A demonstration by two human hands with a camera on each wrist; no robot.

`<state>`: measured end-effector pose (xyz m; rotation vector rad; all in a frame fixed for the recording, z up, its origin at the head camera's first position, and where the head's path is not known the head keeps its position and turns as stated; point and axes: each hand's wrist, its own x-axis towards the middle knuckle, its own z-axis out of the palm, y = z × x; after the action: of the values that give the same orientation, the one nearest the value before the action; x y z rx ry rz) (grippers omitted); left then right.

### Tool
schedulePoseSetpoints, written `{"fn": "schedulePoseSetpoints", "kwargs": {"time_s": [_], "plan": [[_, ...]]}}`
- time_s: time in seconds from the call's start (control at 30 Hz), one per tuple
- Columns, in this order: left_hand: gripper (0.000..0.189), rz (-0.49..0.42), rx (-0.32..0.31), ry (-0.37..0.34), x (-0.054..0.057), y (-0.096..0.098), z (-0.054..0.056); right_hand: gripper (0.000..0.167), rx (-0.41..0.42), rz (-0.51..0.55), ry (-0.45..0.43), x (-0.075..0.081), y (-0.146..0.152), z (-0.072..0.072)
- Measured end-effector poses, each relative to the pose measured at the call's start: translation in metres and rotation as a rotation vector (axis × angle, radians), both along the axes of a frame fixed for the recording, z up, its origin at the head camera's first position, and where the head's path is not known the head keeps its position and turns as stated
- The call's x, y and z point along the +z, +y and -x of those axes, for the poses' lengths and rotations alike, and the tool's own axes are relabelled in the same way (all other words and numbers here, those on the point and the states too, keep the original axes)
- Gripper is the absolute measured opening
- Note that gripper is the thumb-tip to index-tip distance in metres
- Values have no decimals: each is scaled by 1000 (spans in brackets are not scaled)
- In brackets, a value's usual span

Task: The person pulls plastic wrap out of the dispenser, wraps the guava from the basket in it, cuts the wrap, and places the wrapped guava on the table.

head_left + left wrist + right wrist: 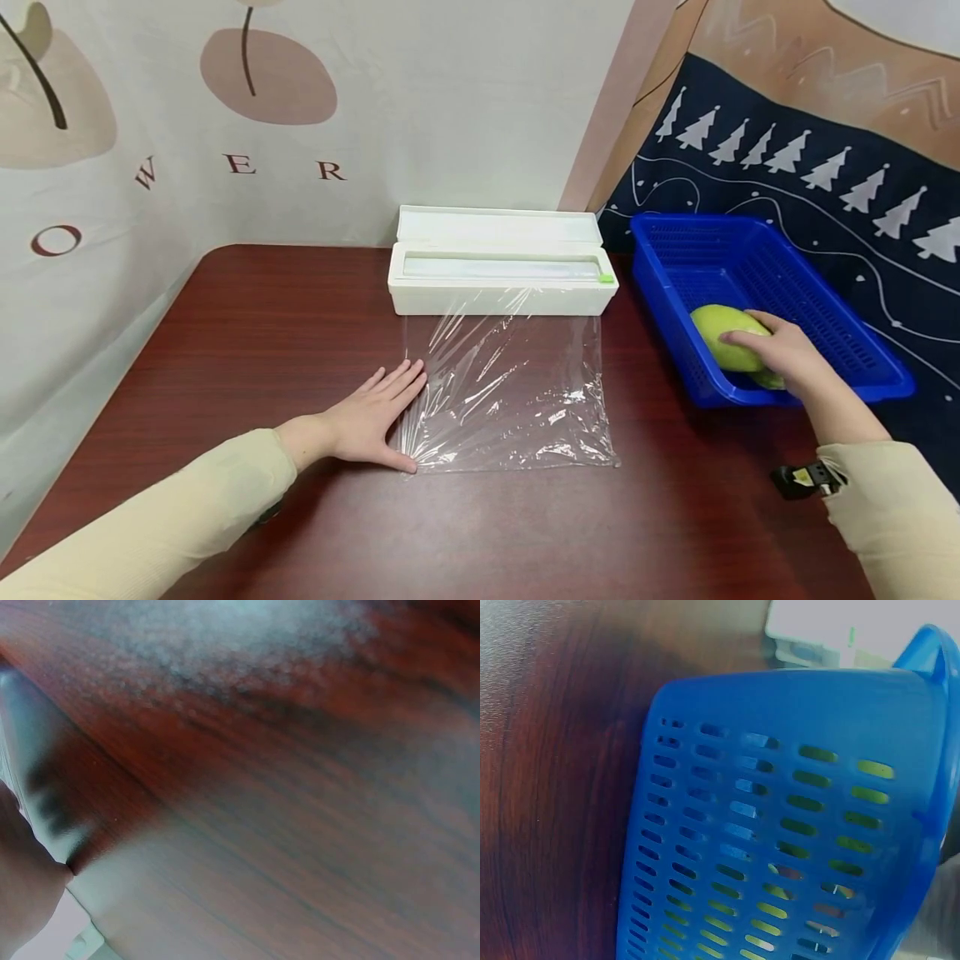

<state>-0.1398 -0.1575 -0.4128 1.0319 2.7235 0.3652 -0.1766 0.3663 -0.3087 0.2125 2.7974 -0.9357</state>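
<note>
Left fingers (408,395) spread on film (510,392), right fingers (742,338) curled round green fruit (716,329); red-brown table (300,333), printed backdrop (465,108)

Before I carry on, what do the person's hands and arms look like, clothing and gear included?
The left hand and right hand are gloveless. The left sleeve and right sleeve are long and pale cream. A small black device with a yellow label sits at the right cuff.
</note>
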Motion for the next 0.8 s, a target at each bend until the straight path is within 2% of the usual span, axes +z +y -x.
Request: {"fn": "schedulePoseSetpoints", "kwargs": {"time_s": [0.17, 0.33, 0.4, 0.63, 0.8], "plan": [[114, 7, -2, 7, 0, 1, 0, 79, -37, 136, 9, 3, 2, -1], [115, 11, 0, 6, 0, 0, 1, 75, -69, 188, 62, 7, 4, -3], [115, 12, 2, 4, 0, 0, 0, 72, -73, 248, 91, 9, 5, -3], [115, 11, 2, 2, -1, 0, 1, 66, -39, 746, 187, 18, 3, -3], [115, 11, 1, 2, -1, 0, 1, 56, 54, 896, 205, 25, -9, -4]]}}
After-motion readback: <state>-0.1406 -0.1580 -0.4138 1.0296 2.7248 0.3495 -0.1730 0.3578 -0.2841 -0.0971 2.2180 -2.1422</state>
